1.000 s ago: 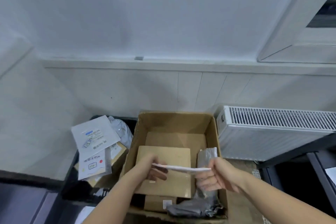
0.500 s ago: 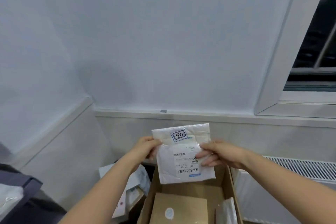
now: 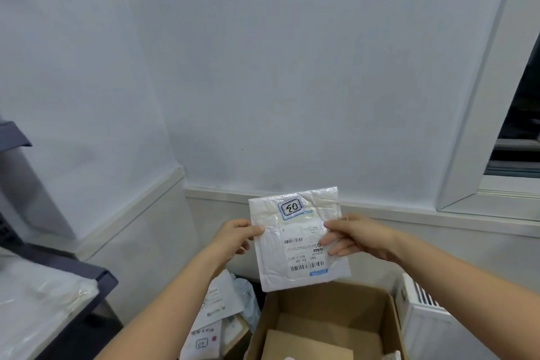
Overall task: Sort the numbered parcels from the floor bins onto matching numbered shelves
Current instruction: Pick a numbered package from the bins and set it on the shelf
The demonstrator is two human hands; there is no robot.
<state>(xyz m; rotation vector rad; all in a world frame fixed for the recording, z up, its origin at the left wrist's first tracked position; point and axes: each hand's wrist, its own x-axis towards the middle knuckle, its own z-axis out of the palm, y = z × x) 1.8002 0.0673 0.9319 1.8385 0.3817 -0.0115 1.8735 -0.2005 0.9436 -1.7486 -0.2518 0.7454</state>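
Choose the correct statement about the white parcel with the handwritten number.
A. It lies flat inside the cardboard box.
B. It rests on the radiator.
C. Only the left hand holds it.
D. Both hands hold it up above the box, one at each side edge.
D: the white parcel is pinched by the left hand and right hand at opposite edges, above the cardboard box.

Two bare forearms come up from the bottom edge, ending in the left hand [image 3: 233, 238] and the right hand [image 3: 355, 238]. No sleeve shows on either arm below the wrist. The hands wear no gloves, and the wrists and fingers carry no watch, band or ring.
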